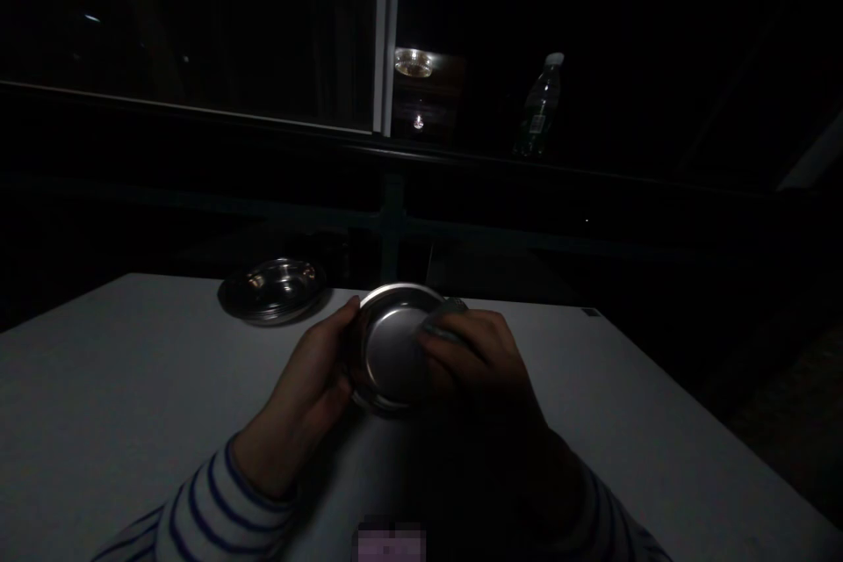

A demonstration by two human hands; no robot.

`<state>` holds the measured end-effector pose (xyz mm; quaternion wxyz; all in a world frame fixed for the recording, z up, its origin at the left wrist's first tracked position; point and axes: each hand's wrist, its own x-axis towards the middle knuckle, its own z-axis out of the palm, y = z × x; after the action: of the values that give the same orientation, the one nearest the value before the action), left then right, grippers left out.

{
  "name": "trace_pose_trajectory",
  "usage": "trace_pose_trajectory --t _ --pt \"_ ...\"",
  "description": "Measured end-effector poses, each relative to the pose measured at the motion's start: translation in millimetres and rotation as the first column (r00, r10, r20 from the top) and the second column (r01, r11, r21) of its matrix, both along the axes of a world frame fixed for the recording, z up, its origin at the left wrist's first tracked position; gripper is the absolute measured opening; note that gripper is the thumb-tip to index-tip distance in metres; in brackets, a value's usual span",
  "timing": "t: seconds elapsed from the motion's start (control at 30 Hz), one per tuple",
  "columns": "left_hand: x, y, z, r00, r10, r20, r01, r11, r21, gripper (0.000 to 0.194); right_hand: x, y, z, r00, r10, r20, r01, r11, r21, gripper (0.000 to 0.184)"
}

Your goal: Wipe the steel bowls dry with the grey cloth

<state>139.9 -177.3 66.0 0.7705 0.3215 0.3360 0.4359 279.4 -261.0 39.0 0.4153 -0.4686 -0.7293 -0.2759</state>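
Observation:
A round shiny metal bowl is tilted toward me above the white table. Around its left rim my left hand is closed, thumb on the upper edge and fingers behind. My right hand pinches a crumpled greyish-green cloth at the bowl's right inner wall. Most of the cloth is hidden by the fingers, and shadow covers the lower part of that hand. Farther back on the left stands a stack of similar metal bowls, apart from both hands.
The white table ends at a far edge just behind the bowls. Beyond it, a clear plastic bottle with a white cap stands near the dark window, whose pale frame runs upright. The surroundings are very dark.

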Motion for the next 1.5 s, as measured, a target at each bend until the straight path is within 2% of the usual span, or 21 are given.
trace_pose_trajectory --t 0.1,0.23,0.4,0.6,0.73,0.8,0.97,1.1,1.17,1.33,1.5 --pt "-2.2 2.1 -0.7 1.000 0.018 0.017 -0.019 0.999 0.030 0.014 -2.7 0.7 -0.7 0.999 0.031 0.041 -0.032 0.999 0.017 0.018" --pt "-5.1 5.5 -2.2 0.996 0.079 0.034 -0.080 0.996 0.026 0.010 -11.8 2.5 -6.2 0.997 -0.046 0.056 0.040 0.995 0.093 0.018" --pt "-6.3 7.4 -0.9 0.991 0.090 0.094 -0.093 0.995 0.025 0.010 -24.2 3.1 -18.3 0.985 -0.062 0.159 0.049 0.995 0.086 0.025" --pt "-4.8 5.7 1.0 0.990 0.097 0.099 -0.098 0.995 0.004 0.010 -10.3 2.4 -10.6 0.987 -0.142 0.074 0.133 0.984 0.115 0.023" --pt "-4.6 6.3 -1.0 0.991 0.080 0.111 -0.080 0.997 -0.004 0.012 -19.2 0.6 -16.4 0.982 -0.110 0.154 0.100 0.992 0.074 0.029" --pt "-4.5 6.5 -1.8 0.991 0.088 0.101 -0.090 0.996 0.016 0.011 -20.7 0.7 -18.8 0.978 -0.088 0.189 0.068 0.992 0.110 0.025" --pt "-3.6 5.8 -1.2 0.992 0.091 0.089 -0.091 0.996 0.001 0.014 -16.0 1.4 -17.9 0.987 -0.152 0.048 0.146 0.983 0.112 0.025" --pt "-4.2 7.1 -1.2 0.994 0.065 0.092 -0.065 0.998 0.002 0.015 -21.0 2.7 -21.4 0.977 -0.124 0.175 0.099 0.984 0.147 0.026" --pt "-3.9 7.6 -1.7 0.994 0.067 0.088 -0.069 0.997 0.021 0.015 -19.6 3.3 -20.9 0.975 -0.113 0.192 0.088 0.987 0.133 0.026" --pt "-1.2 7.6 -4.0 0.995 0.078 0.067 -0.078 0.997 0.001 0.013 -18.8 2.1 -18.7 0.981 -0.181 0.062 0.174 0.978 0.113 0.024" --pt "-2.4 9.5 -5.9 0.994 0.058 0.097 -0.059 0.998 0.003 0.010 -24.9 2.7 -20.7 0.974 -0.077 0.212 0.073 0.997 0.027 0.031"
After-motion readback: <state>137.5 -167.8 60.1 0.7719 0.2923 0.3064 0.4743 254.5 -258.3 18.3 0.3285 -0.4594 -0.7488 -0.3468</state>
